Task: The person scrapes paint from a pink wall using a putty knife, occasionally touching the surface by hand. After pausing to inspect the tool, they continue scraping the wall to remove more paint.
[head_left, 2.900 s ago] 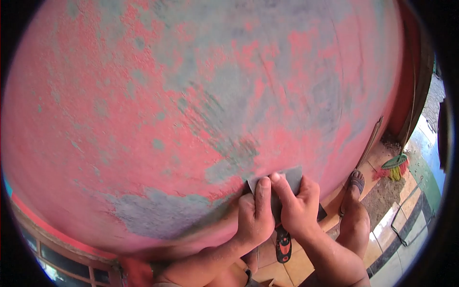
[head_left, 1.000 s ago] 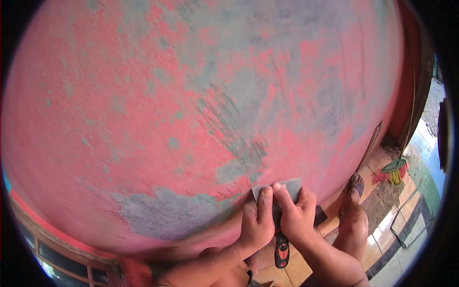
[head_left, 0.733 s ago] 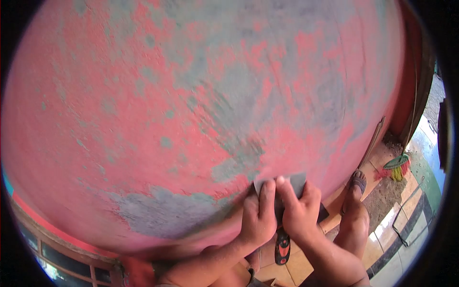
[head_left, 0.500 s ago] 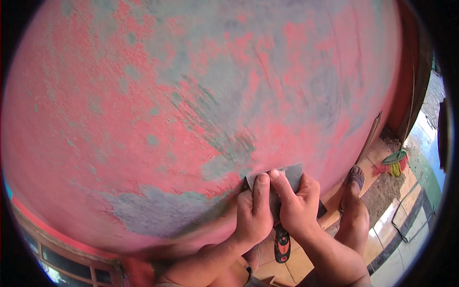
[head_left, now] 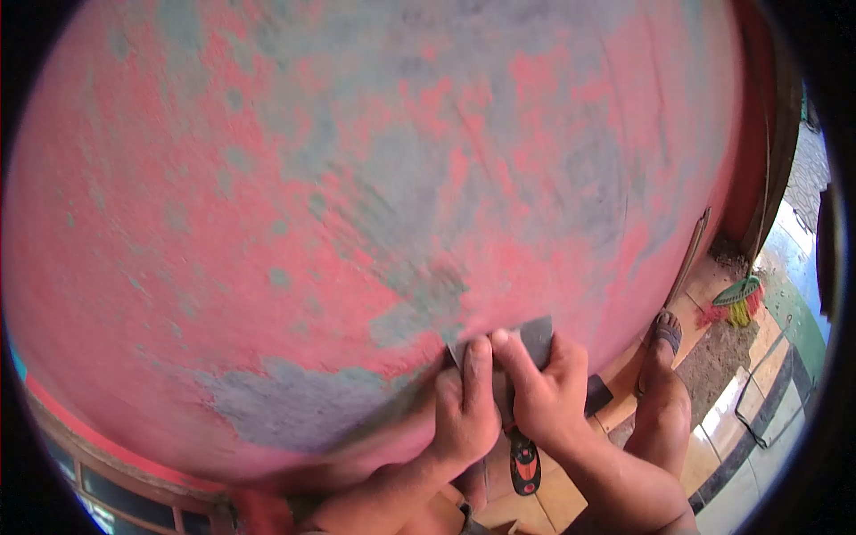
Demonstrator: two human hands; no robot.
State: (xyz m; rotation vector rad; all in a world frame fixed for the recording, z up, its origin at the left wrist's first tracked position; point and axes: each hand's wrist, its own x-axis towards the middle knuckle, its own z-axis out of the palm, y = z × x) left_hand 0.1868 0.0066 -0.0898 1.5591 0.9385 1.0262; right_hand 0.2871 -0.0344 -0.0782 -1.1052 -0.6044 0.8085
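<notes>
Both my hands grip a wide metal scraper by its blade, low against a pink wall with patches of grey. My left hand is closed on the left side of the blade, its thumb laid flat along it. On the right side, my right hand wraps the blade the same way, thumb pointing up beside the other. The scraper's black and red handle points down below my hands. The blade's upper edge lies right at the wall surface, and its middle is partly hidden by my fingers.
To the right, a sandaled foot stands on the tiled floor close to the wall. Beyond it are a broom with green, red and yellow parts and a heap of debris. A wooden frame with panes shows at lower left.
My two hands and the scraper have moved a little down and to the left along the wall. The grip looks the same.
</notes>
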